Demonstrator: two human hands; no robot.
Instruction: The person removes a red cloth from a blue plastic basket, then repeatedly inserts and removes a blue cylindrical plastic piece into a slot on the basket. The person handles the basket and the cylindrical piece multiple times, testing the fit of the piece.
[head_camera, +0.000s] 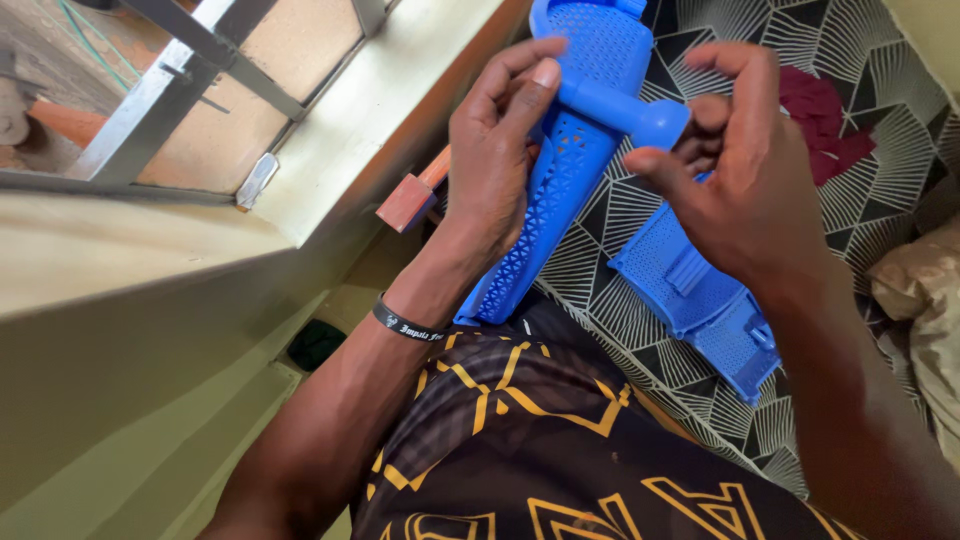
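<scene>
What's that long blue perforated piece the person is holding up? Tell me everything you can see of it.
The long blue panel looks like moulded plastic, its surface a lattice of small triangular holes. It stands steeply tilted above the patterned bedcover. A round blue rod crosses its upper part, joining a wider perforated blue piece. The left hand grips its edge; the right hand pinches the rod's end. A similar blue panel lies beyond.

I am sitting in a room of a home, on a bed spread with a black sheet patterned in white leaf-like lines (850, 60). Beside me a cream-painted plaster wall (130, 330) runs up to a deep window sill (390, 90) with a grey metal-framed window (190, 60). A crumpled dark red cloth (825, 120) lies on the sheet.
</scene>
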